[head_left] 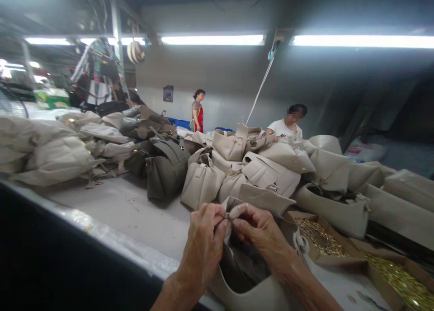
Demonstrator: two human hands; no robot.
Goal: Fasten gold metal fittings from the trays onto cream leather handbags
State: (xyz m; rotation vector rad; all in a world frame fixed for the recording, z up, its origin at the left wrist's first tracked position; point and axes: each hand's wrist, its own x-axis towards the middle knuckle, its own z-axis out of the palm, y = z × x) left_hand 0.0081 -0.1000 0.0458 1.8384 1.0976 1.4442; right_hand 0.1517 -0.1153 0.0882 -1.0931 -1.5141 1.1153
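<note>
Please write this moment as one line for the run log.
left hand: pinching beige strap | right hand: pinching same strap | below: open beige handbag | nearby: cardboard tray of brass fittings

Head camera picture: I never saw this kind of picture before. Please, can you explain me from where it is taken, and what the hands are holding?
This picture comes from a camera worn on a person's head, so you look down over their own bare hands. No machine is doing the work. The left hand and right hand are raised above a beige handbag, and their fingers pinch a small fold of beige material. To the right are cardboard trays holding many small brass-coloured parts. On the long pale table lie more beige bags and an olive-green bag. Farther back are two other people: one in a white shirt and one in a red apron.
</note>
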